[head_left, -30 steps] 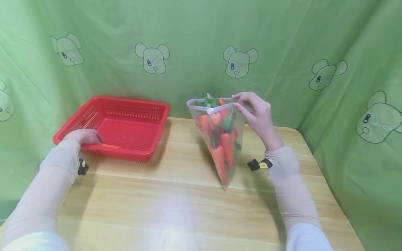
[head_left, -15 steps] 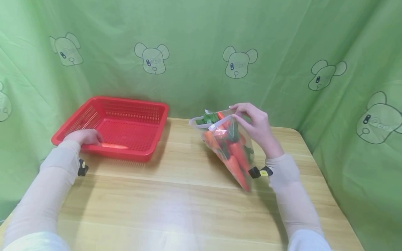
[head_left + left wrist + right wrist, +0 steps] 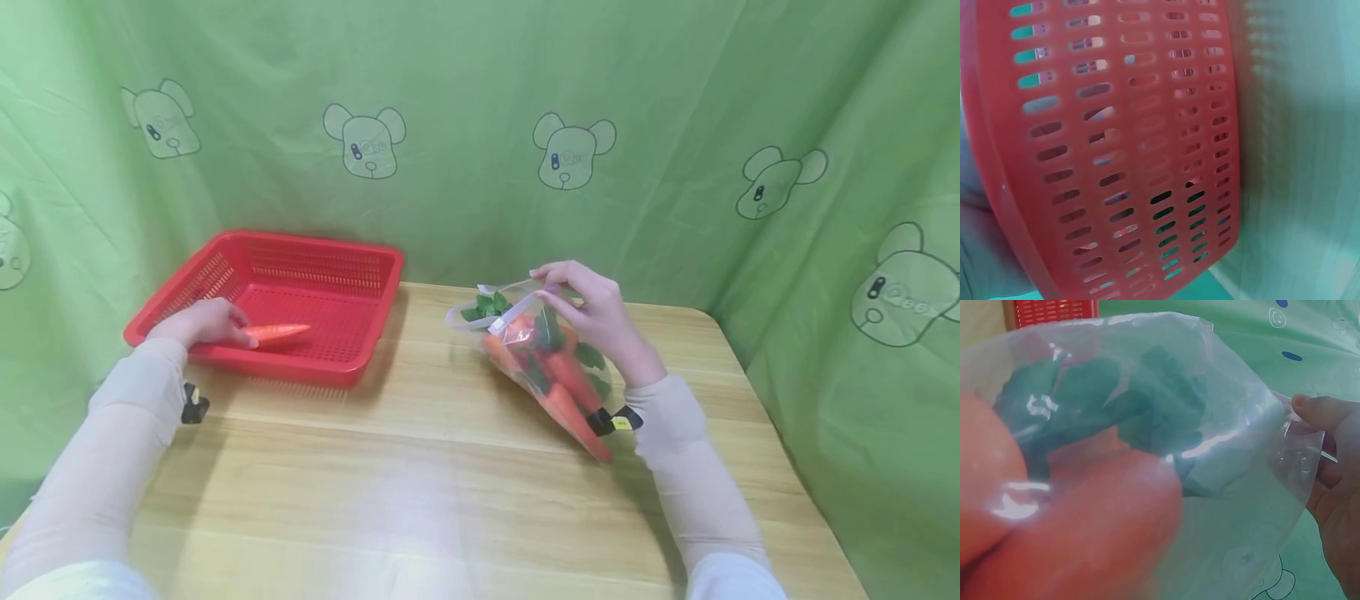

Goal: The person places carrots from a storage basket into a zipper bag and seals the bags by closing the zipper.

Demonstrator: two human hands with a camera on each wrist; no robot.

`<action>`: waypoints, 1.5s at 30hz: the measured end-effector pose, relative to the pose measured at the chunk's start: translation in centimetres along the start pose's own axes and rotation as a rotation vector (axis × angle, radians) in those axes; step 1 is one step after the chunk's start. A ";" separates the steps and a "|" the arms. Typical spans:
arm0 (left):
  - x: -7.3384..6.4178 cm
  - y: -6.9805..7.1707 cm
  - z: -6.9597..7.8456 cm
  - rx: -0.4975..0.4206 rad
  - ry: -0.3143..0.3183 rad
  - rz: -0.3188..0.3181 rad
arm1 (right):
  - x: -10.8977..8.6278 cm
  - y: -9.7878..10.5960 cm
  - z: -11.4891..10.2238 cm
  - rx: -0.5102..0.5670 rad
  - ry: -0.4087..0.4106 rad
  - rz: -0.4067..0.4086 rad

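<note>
In the head view my left hand [image 3: 206, 323] reaches over the near wall of a red plastic basket [image 3: 367, 354] and grips an orange carrot [image 3: 279, 332] by its left end. The carrot's tip points right, just above the basket floor. My right hand [image 3: 588, 304] pinches the rim of a clear zip bag [image 3: 517, 367], whose mouth gapes toward the left. Several carrots [image 3: 566, 412] with green leaves [image 3: 487, 307] lie inside the tilted bag. The right wrist view shows the bag's film [image 3: 1235, 469] close up, with the thumb and fingers on its edge.
The basket and bag stand on a wooden table [image 3: 360, 500]. A green curtain [image 3: 465, 192] with printed bear heads hangs behind and at both sides. In the left wrist view the slotted basket wall [image 3: 1141, 150] hides most of the hand.
The bag has sunk and tipped, its bottom swinging right, as my right hand moved down and slightly left. The carrot in my left hand has risen a little into view.
</note>
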State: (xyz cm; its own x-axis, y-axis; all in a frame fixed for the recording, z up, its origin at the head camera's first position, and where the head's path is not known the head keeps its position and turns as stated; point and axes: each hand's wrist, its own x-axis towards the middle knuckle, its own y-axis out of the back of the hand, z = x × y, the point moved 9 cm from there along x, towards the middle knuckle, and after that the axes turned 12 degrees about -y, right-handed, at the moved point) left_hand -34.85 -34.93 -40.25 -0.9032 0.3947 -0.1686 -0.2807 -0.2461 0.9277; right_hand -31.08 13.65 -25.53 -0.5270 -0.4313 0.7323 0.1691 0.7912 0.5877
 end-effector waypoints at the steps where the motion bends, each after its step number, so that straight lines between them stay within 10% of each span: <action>1: 0.1 0.1 -0.1 0.007 -0.008 0.016 | 0.0 0.0 0.0 0.001 0.000 0.001; 32: 0.8 5.9 5.1 -0.058 -0.009 0.237 | -0.2 -0.3 -0.1 0.024 -0.015 -0.001; 45: 1.8 8.0 10.9 0.106 -0.072 0.295 | -0.3 -0.4 0.0 0.025 -0.012 0.001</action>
State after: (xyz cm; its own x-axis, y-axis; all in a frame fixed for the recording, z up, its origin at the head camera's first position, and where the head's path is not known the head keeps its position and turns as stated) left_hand -35.23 -26.55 -29.56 -0.9144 0.3823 0.1331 0.0284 -0.2674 0.9632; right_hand -31.01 13.49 -26.02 -0.5366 -0.4252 0.7289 0.1489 0.8025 0.5777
